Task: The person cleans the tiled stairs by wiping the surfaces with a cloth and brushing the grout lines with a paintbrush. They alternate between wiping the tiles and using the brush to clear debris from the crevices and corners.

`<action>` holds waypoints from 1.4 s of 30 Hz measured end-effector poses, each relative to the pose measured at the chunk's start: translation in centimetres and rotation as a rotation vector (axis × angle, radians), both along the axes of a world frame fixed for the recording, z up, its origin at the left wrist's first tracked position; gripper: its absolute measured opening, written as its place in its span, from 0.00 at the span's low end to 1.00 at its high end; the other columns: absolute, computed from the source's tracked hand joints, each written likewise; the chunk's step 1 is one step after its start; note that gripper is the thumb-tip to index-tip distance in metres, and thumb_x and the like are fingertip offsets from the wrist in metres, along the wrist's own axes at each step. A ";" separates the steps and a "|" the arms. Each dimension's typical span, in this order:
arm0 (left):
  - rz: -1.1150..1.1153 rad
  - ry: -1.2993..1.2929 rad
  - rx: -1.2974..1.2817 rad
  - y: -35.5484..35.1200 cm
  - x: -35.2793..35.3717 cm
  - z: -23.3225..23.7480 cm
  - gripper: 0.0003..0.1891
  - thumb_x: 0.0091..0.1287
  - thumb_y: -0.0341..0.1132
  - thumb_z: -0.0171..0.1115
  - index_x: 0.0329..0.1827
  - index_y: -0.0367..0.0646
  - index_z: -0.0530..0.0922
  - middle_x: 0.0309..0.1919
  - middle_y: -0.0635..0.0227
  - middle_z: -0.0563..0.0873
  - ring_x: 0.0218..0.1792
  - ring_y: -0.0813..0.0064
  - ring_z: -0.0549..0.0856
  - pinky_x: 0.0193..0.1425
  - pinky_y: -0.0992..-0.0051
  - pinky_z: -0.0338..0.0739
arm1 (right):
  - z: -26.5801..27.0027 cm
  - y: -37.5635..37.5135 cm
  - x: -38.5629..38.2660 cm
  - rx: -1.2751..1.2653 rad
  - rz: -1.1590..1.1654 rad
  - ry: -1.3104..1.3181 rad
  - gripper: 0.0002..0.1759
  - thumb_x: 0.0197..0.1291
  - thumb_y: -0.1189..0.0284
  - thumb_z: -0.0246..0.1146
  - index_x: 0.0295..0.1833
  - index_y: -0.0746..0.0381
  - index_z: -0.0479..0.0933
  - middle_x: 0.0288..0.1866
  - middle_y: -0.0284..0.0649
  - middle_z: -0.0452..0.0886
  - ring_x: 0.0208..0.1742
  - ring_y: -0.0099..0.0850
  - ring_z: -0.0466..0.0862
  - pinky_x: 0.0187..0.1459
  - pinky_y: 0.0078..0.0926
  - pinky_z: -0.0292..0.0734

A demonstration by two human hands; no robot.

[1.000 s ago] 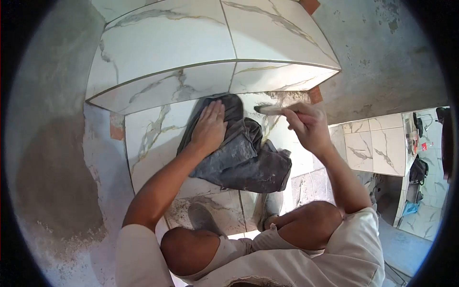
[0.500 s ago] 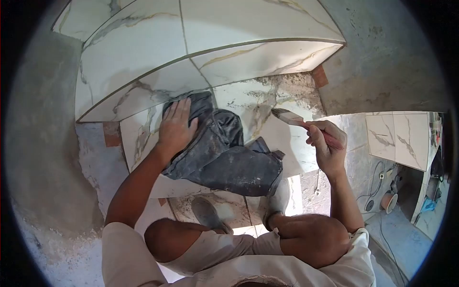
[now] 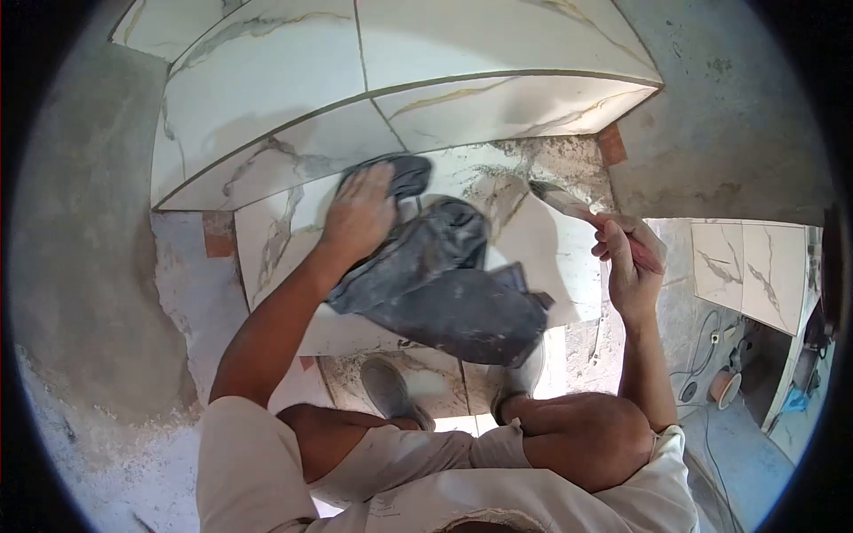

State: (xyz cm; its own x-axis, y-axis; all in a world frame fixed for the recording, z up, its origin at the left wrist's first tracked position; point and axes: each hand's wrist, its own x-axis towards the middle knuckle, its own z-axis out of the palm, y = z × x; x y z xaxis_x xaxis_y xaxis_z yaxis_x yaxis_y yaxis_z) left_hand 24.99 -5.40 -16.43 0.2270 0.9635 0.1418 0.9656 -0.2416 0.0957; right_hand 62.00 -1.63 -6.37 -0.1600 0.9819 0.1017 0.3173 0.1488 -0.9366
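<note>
Presses the left hand palm down on the upper end of a dark cloth, with fingers stretched out, close to one another and slightly blurred; cannot tell, under those fingers, a plain press from a pinch of fabric; pinches a brush by its red handle between thumb and curled fingers of the right hand; aims the bristles up and to the left, over the right part of the tiled step, near a patch of grit at the back corner; cannot tell bristles touching the surface from bristles just above it; has the cloth lying crumpled across the middle of the step, between the two hands, well apart from the brush, with pale dust on its folds, its upper end close to the riser and its lower end reaching the front edge; leans over all this in a pale shirt and pale shorts, with legs bent and grey shoes on the lower step; faces a higher step with grey veins, set between a left wall and a right wall, both rough and grey; beyond the right arm, shows a thin cable and a round orange thing.
</note>
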 end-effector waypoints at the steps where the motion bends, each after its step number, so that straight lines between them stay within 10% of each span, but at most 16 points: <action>1: -0.002 -0.002 0.004 -0.9 -0.7 -0.1 0.26 0.68 0.36 0.55 0.67 0.29 0.69 0.63 0.46 0.76 0.65 0.51 0.75 0.72 0.57 0.66 | 0.1 -0.2 0.4 -0.005 -0.019 0.004 0.13 0.69 0.69 0.61 0.43 0.71 0.82 0.30 0.40 0.82 0.27 0.23 0.81 0.29 0.18 0.74; 12: 0.066 -0.047 0.048 -0.2 4.6 -0.5 0.26 0.68 0.37 0.56 0.64 0.25 0.71 0.62 0.43 0.75 0.66 0.49 0.72 0.74 0.58 0.63 | -0.1 -0.9 0.1 -0.076 -0.013 0.005 0.14 0.71 0.68 0.59 0.45 0.71 0.81 0.31 0.39 0.82 0.28 0.22 0.81 0.30 0.19 0.74; 20: -0.298 -0.141 -0.153 -12.2 6.7 1.9 0.27 0.61 0.39 0.63 0.58 0.26 0.77 0.58 0.45 0.79 0.64 0.51 0.75 0.72 0.53 0.64 | 0.3 -1.4 1.4 -0.043 -0.051 -0.008 0.17 0.73 0.64 0.57 0.47 0.70 0.79 0.33 0.38 0.81 0.31 0.23 0.80 0.33 0.20 0.73; 42: 0.114 -0.150 0.044 0.6 6.2 -1.2 0.33 0.69 0.42 0.58 0.70 0.25 0.63 0.70 0.38 0.67 0.72 0.44 0.65 0.77 0.51 0.54 | -0.8 0.4 -0.5 -0.022 -0.041 0.030 0.17 0.73 0.65 0.58 0.47 0.69 0.81 0.32 0.38 0.83 0.29 0.23 0.80 0.31 0.20 0.74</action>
State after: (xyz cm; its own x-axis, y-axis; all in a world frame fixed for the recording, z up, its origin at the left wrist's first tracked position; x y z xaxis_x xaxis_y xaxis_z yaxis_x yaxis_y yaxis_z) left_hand 31.20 -4.79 -17.61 0.0902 0.9738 0.2086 0.9626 -0.1390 0.2324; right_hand 61.51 -1.24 -7.14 -0.1173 0.9895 0.0846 0.2948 0.1160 -0.9485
